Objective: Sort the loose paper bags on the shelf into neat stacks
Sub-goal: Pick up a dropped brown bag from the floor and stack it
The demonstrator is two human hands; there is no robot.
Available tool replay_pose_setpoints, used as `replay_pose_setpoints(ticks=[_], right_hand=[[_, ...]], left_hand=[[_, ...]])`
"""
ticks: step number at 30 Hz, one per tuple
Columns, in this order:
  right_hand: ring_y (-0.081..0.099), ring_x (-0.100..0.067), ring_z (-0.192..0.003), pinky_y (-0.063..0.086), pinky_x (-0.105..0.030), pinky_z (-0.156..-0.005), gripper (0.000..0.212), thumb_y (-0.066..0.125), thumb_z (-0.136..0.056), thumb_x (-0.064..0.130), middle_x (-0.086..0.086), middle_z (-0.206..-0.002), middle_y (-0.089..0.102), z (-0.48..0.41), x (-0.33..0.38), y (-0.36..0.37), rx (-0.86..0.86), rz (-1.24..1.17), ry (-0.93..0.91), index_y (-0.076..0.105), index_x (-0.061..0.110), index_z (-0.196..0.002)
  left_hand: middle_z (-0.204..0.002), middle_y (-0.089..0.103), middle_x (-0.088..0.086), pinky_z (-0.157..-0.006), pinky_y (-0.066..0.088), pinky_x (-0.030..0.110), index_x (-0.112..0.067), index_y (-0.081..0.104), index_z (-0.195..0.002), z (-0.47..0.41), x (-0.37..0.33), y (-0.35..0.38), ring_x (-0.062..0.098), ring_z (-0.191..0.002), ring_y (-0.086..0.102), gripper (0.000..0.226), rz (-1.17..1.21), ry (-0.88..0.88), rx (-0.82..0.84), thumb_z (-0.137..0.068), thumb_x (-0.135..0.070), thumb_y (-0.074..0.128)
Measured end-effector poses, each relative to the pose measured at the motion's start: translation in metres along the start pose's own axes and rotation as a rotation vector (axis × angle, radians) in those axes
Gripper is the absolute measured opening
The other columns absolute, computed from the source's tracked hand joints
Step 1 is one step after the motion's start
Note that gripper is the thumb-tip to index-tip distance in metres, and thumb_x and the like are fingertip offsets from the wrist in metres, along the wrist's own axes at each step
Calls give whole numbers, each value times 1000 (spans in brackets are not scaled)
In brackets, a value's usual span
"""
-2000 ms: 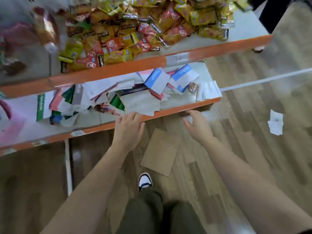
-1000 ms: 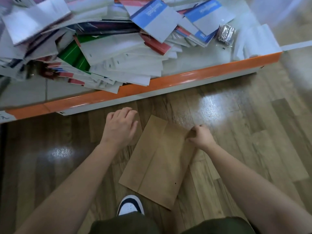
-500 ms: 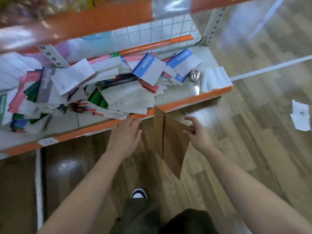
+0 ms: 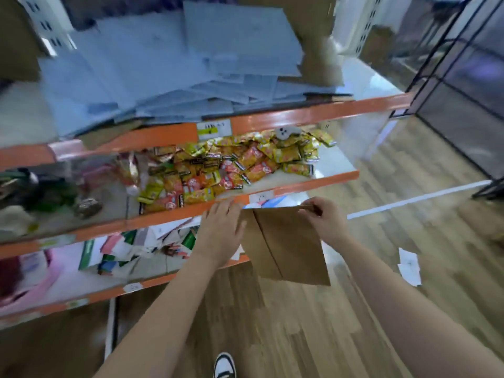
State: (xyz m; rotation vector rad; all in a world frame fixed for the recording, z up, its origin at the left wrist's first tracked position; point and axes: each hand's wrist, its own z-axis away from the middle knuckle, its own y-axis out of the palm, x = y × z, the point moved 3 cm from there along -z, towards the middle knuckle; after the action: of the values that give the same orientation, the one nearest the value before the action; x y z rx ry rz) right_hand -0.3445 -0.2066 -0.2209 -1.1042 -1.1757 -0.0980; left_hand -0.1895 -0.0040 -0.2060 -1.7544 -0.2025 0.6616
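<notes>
A flat brown paper bag (image 4: 286, 246) hangs upright in front of the shelving. My right hand (image 4: 321, 222) pinches its top right corner. My left hand (image 4: 221, 230) lies with fingers straight against the bag's top left edge, next to the orange rim of the middle shelf. On the top shelf (image 4: 313, 113) lies a loose, fanned-out heap of pale blue-grey paper bags (image 4: 174, 64), with brown bags (image 4: 319, 61) at its right end.
The middle shelf holds a pile of yellow and red snack packets (image 4: 226, 165). The bottom shelf carries scattered coloured envelopes (image 4: 144, 244). White paper scraps (image 4: 409, 266) lie on the wooden floor at the right. A black metal frame (image 4: 458, 77) stands at far right.
My right hand has picked the brown bag up off the floor and raised it to middle-shelf height. My left hand has come against its edge. The view has tilted up to the top shelf.
</notes>
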Motion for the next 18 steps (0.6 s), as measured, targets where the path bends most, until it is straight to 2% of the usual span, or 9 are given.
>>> replay_pose_setpoints(ticks=[3, 6, 8, 11, 13, 15, 18], right_hand=[[58, 3, -72, 40, -16, -67, 14, 74, -81, 8, 11, -74, 65, -8, 70, -34, 54, 31, -164, 67, 21, -83], [58, -11, -70, 42, -26, -66, 9, 74, -81, 13, 0, -74, 67, -15, 129, -53, 66, 72, -276, 66, 13, -77], [57, -15, -71, 42, -26, -69, 8, 73, -82, 14, -1, -74, 66, -18, 163, -59, 81, 62, -347, 67, 12, -78], [58, -6, -76, 43, -25, -72, 19, 72, -83, 12, 12, -76, 65, -21, 204, -62, 78, 26, -433, 64, 30, -78], [61, -10, -80, 46, -30, -75, 15, 71, -83, 14, 10, -80, 67, -24, 221, -61, 76, 8, -457, 66, 28, -83], [63, -15, -83, 49, -33, -78, 10, 72, -83, 15, 4, -86, 69, -27, 230, -60, 41, -5, -469, 69, 17, -93], [64, -14, -94, 51, -34, -86, 32, 73, -83, 20, 2, -100, 69, -35, 234, -61, -32, 66, -441, 66, 16, -114]], left_hand=[[-146, 40, 5, -107, 32, 46, -17, 43, -143, -13, -15, -57, 26, -134, 36, 50, 15, 38, -80, -98, -38, 48], [-142, 45, 1, -107, 33, 43, -19, 52, -134, -24, -24, -95, 23, -132, 37, 45, 59, 72, -94, -98, -44, 45], [-130, 54, -1, -100, 37, 39, -21, 59, -125, -29, -27, -114, 20, -123, 44, 37, 96, 94, -114, -97, -43, 47], [-107, 66, -2, -74, 44, 33, -23, 61, -112, -34, -24, -137, 22, -99, 59, 21, 177, 76, -145, -97, -34, 51], [-94, 69, -2, -61, 39, 31, -25, 61, -104, -36, -17, -151, 23, -85, 62, 13, 205, 51, -206, -96, -31, 53], [-91, 71, -3, -63, 44, 32, -25, 64, -105, -37, -6, -163, 22, -81, 62, 14, 248, 50, -241, -96, -28, 54], [-89, 71, 0, -66, 46, 33, -15, 66, -105, -40, 15, -179, 22, -77, 63, 14, 348, 37, -334, -95, -20, 58]])
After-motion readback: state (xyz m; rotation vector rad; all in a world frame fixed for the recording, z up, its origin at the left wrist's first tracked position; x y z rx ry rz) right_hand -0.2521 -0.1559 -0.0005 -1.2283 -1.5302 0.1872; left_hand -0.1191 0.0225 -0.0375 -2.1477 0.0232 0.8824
